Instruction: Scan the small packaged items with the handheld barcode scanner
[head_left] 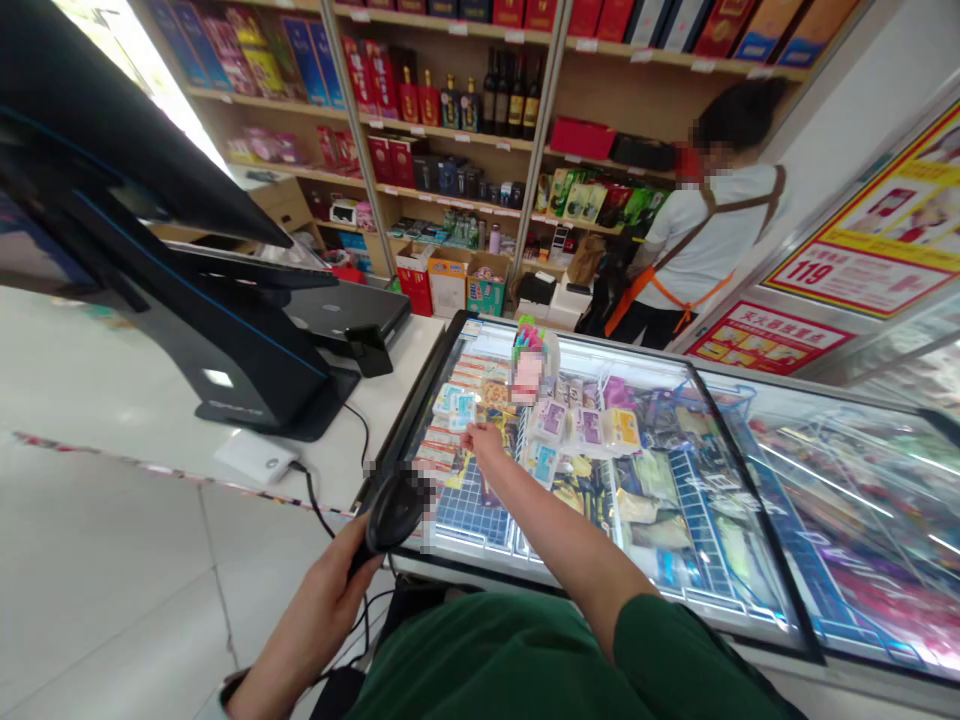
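Note:
Wrapped round the handle of a black scanner (397, 508) is my left hand (330, 590), at the front left corner of the freezer. My right hand (484, 440) reaches over the glass lid, its fingers pinched at the lower edge of a small blue-and-white pack (463, 410). Another similar pack lies against that one on its left. To the right, on the glass, stand packs with purple labels (551, 420) and one with a yellow label (622, 430). A blue-labelled pack (542, 463) lies nearer me. Behind them is a container of colourful items (529, 340).
A black monitor stand (225, 310) rises from the white counter (401, 400) at left, near a white device (256, 456) with a cable. A person in an orange-strapped apron (705, 230) stands beyond the freezer, by shelves (450, 130) of boxes and bottles.

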